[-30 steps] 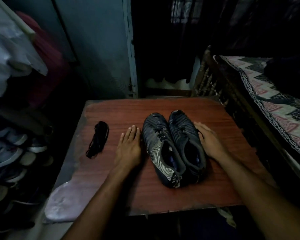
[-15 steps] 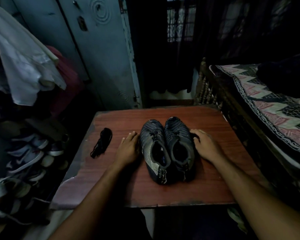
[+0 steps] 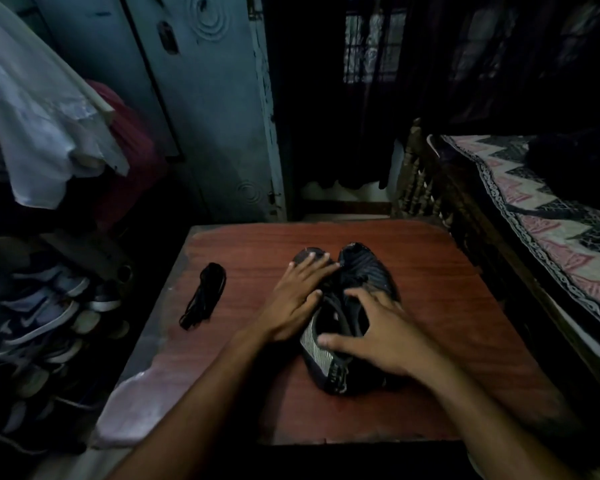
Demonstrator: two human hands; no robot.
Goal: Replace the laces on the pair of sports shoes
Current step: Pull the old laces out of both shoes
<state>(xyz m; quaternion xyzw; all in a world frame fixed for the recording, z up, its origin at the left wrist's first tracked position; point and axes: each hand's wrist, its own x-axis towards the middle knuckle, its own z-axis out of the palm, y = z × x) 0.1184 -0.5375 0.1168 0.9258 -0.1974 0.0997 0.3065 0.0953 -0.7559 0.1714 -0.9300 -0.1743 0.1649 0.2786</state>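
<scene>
Shoes [image 3: 347,317], a dark pair with fine ribbed uppers, sit side by side at the middle of the worktop [image 3: 447,306], toes pointing away from the person. The near heel of the left shoe shows a pale striped panel, and the openings face up. The left hand [image 3: 297,299] lies flat and open over the toe and forefoot of the left shoe, fingers spread and pressed on the upper, grasping nothing. The right hand [image 3: 378,337] rests over the right shoe with fingers spread and curled, thumb reaching across the heel opening toward the left shoe; whether it actually grips the shoe I cannot tell. Both forearms come in from the near edge. To the left of the shoes, well apart from them, a bundle of black laces [image 3: 205,296] lies on the reddish wood surface. Past the worktop's left edge is a heap of other footwear [image 3: 45,306], with pale cloth [image 3: 39,109] hanging above it. A bed [image 3: 551,220] with a zigzag-patterned cover stands to the right.
</scene>
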